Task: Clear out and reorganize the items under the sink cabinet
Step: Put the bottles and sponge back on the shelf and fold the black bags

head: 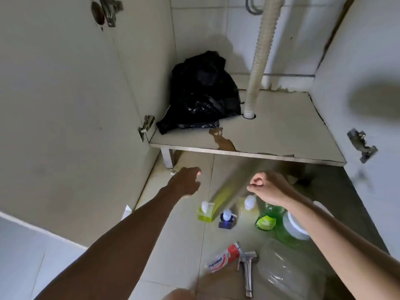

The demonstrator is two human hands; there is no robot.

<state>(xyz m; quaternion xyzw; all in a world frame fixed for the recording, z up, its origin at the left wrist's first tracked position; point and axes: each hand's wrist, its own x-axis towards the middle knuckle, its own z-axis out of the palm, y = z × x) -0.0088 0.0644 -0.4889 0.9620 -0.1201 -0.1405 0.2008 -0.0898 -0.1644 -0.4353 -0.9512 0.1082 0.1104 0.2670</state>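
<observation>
Cabinet (270,135) held black bag (203,92) | left hand (186,180) loosely open, empty | right hand (268,187) curled, empty, over pump bottles (204,213)

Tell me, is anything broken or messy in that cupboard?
Yes. The cabinet floor has a brown patch near its front edge where the surface has peeled off, and its back and right edges look chipped and cracked. A crumpled black plastic bag sits in the back left corner. Bottles and a toothpaste tube lie scattered on the tiles outside.
</observation>
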